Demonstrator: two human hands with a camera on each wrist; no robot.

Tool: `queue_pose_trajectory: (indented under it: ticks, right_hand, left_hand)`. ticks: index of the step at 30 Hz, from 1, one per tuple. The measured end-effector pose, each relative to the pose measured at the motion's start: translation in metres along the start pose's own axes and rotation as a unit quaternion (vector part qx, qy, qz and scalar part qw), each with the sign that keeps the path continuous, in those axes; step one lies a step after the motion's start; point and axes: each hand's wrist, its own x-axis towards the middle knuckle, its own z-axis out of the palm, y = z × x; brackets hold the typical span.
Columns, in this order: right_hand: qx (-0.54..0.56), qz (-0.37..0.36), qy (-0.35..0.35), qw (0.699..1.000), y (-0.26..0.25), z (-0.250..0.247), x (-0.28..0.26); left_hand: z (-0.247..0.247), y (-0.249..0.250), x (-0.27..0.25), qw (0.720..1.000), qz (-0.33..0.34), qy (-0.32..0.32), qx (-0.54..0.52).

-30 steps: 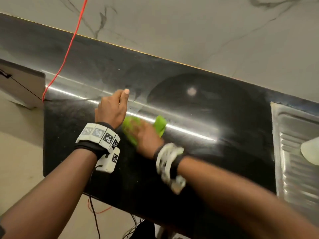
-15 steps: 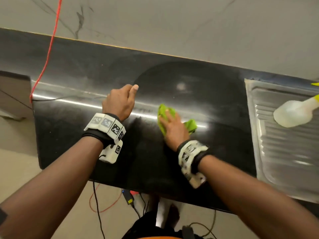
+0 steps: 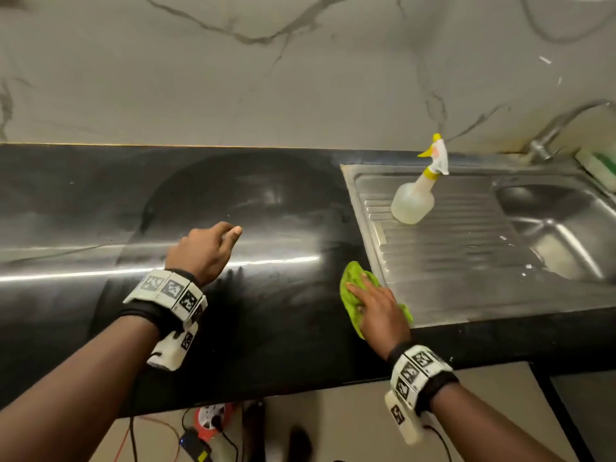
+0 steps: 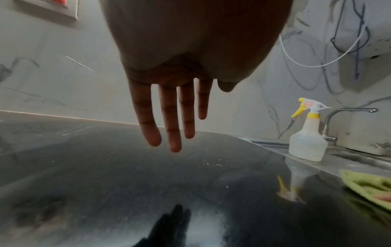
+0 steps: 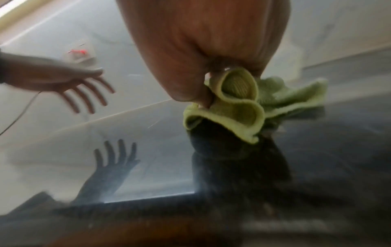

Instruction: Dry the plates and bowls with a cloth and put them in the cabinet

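My right hand point(image 3: 376, 305) holds a bunched green cloth point(image 3: 351, 295) down on the black countertop point(image 3: 266, 328), right beside the left rim of the steel sink unit. In the right wrist view the thumb pinches a fold of the cloth point(image 5: 239, 107). My left hand point(image 3: 206, 248) hovers just above the counter to the left, holding nothing. Its fingers point(image 4: 169, 130) hang straight and loose, and it shows blurred in the right wrist view point(image 5: 84, 90). An edge of the cloth point(image 4: 368, 185) lies at the far right of the left wrist view. No plate, bowl or cabinet is in view.
A white spray bottle point(image 3: 413, 201) with a yellow trigger stands on the ribbed drainboard point(image 3: 466, 261). The sink basin point(image 3: 560, 228) and tap point(image 3: 546, 141) are at the far right. A marble wall backs the counter. Cables and a power strip point(image 3: 206, 425) lie on the floor below the front edge.
My right hand has slid the green cloth rightward across the counter up to the sink's rim. The left hand has stayed hovering over the counter, and the view has swung right onto the sink.
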Motion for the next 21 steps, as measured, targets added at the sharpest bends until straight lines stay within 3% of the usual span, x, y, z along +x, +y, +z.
queue_pose_trajectory:
  ticks: [4,10,16,18,21]
  right_hand:
    - [0.069,0.074,0.007,0.995,0.012,-0.004,-0.01]
    - [0.108,0.191,0.085,0.972,0.057,-0.056,0.053]
    - [0.085,0.196,-0.008,0.977,0.076,-0.056,0.06]
    - [0.103,0.197,0.017,0.975,0.078,-0.058,0.062]
    - [0.143,0.132,0.125,0.973,0.064,-0.064,0.079]
  left_hand:
    - [-0.003,-0.003,-0.004,1.0,0.01,0.006,-0.004]
    - [-0.013,0.016,-0.003,0.996,0.064,0.066,-0.017]
    - [-0.019,0.032,-0.001,0.993,0.074,0.088,-0.028]
    - [-0.021,0.031,0.004,0.992,0.079,0.09,-0.031]
    - [-0.013,0.023,0.011,0.996,0.069,0.054,0.0]
